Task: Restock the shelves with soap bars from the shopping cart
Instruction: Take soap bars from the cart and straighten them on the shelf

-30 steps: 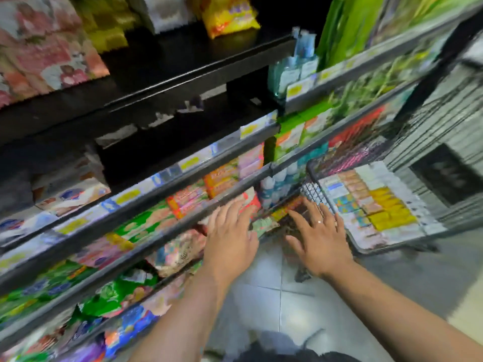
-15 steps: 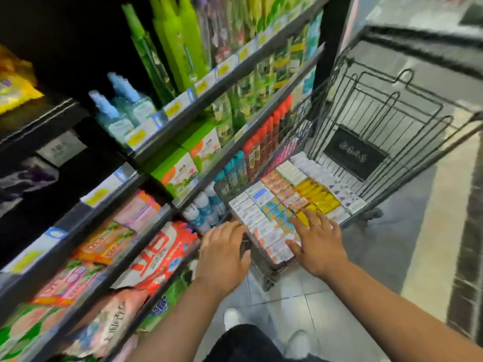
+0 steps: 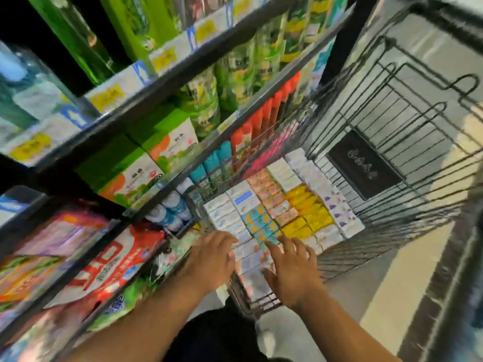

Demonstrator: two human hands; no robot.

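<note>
**Risks**
- The soap bars [image 3: 274,212] are packed edge to edge. Lifting one from the near rows could drag its neighbours up or tip them out of line.
- The near wire rim of the shopping cart [image 3: 392,131] sits close under both wrists, so a box could catch on it on the way out.
- The shelves [image 3: 183,74] just left of the cart are full and their contents stand near the front edge. A swing of the forearm could knock stock off.
- The view is blurred, so a wrong colour could be picked.

**Hands**
- Left hand [image 3: 211,257]: fingers loose and apart, holding nothing, at the cart's near left corner.
- Right hand [image 3: 292,273]: fingers splayed, empty, over the nearest bars. I cannot tell whether it touches them.

**Containers**
- Shopping cart: soap bars in one flat layer, in rows by colour (white, blue-orange, peach, yellow, white with purple marks). A black sign [image 3: 363,165] hangs on the far wall.
- Shelves: green boxes [image 3: 146,163], red-topped bottles [image 3: 251,131], blue-capped bottles [image 3: 172,205] and a red-and-white bag [image 3: 109,267].
</note>
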